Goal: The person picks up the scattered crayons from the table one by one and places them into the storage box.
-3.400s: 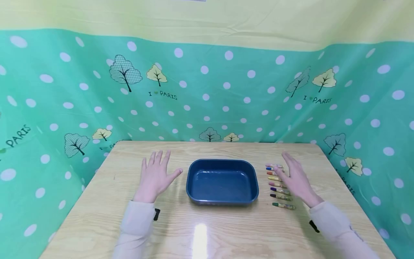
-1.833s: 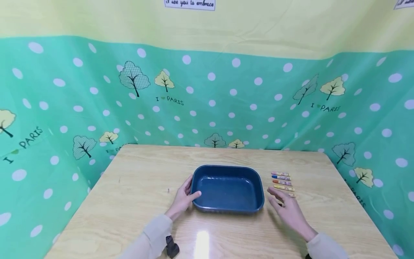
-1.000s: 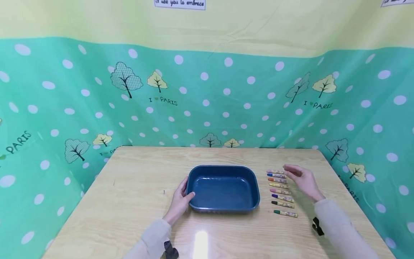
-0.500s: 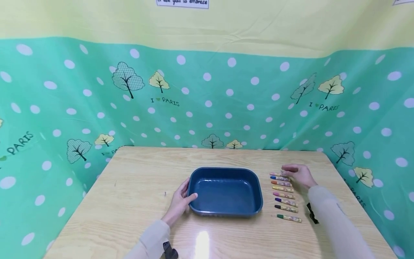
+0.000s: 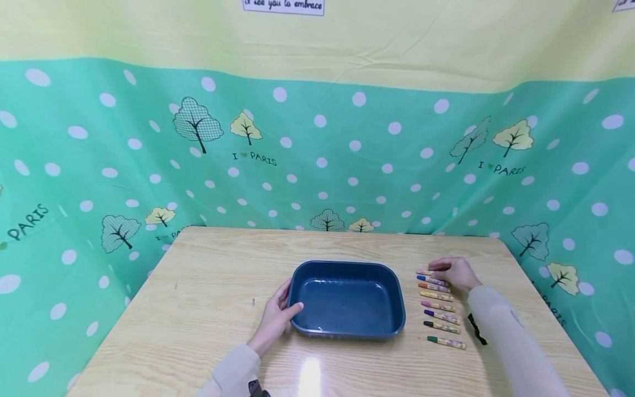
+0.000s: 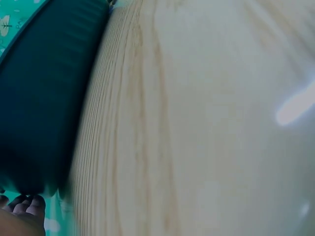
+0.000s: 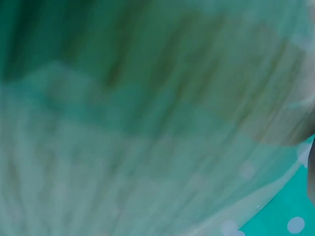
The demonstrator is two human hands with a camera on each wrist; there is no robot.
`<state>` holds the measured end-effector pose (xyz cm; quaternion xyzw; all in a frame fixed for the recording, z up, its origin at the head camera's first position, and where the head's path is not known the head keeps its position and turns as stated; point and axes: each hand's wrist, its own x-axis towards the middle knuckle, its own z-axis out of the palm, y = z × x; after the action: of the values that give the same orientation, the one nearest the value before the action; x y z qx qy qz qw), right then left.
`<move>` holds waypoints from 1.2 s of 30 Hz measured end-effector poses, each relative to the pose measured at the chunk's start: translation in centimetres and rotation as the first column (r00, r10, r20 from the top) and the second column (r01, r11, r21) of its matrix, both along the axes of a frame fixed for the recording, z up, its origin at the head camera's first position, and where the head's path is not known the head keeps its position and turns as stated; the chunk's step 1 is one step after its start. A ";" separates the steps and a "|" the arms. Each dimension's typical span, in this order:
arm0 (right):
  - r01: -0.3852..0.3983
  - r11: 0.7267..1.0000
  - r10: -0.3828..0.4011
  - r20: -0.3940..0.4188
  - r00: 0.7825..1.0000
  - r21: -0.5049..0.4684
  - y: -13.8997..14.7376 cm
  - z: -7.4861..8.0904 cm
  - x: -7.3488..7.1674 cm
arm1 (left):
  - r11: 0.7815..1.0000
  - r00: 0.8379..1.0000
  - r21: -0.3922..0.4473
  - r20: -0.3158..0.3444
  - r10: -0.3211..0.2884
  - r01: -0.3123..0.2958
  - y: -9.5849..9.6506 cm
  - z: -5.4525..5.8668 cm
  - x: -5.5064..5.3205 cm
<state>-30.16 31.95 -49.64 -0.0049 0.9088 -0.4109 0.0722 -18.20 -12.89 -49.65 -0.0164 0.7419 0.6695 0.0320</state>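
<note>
A teal curtain (image 5: 69, 165) with pale dots and printed trees hangs at the left and runs along the far side, topped by a yellow band. In front of it, the wood-grain tabletop (image 5: 208, 286) stretches from left to right. A pale left sleeve (image 5: 235, 366) enters from the near side, with a black strap (image 5: 255, 388) under it. The left hand (image 5: 273, 321) grips the left wall of a dark blue rectangular tub (image 5: 347, 309), its thumb over the rim and its other fingers against the outside; the left wrist view shows fingertips by the tub's end. The tub sits upright in the middle of the tabletop, and a bright glare (image 5: 310, 377) lies on the near side of it. Right of the tub, eight crayons lie crosswise in a column, from far to near: light pink (image 5: 423, 272), blue (image 5: 431, 280), orange (image 5: 434, 287), yellow (image 5: 436, 296), pink (image 5: 438, 306), purple (image 5: 442, 316), black (image 5: 441, 327) and green (image 5: 446, 342). The right hand (image 5: 455, 272) is at the right end of the farthest crayon, its fingers bent and close together; whether they pinch it I cannot tell, as the right wrist view is blurred. Farther right is the right sleeve (image 5: 506, 331).
</note>
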 end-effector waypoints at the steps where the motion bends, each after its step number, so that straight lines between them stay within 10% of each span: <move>1: -0.004 1.000 0.004 0.000 1.000 0.000 -0.1 -0.1 0.0 | 1.000 1.000 0.000 -0.002 0.000 0.000 0.0 0.0 -0.1; 16: 0.015 1.000 -0.014 -0.013 1.000 0.020 -0.2 0.3 -0.3 | 0.998 0.999 0.048 -0.033 0.028 -0.027 0.6 -0.1 0.0; 21: 0.042 0.993 -0.036 0.056 0.998 -0.106 -0.8 1.1 -0.4 | 0.997 0.999 0.066 -0.024 0.046 -0.044 0.6 -0.2 0.0; 36: -0.062 0.997 0.056 -0.122 0.991 -0.039 -4.8 5.7 2.2 | 0.994 0.998 0.097 -0.035 0.057 -0.053 0.8 -0.4 0.1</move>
<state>-27.96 27.12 -43.97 -0.0582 0.9020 -0.4269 0.0289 -18.14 -12.14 -50.02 -0.0227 0.7087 0.7052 0.0005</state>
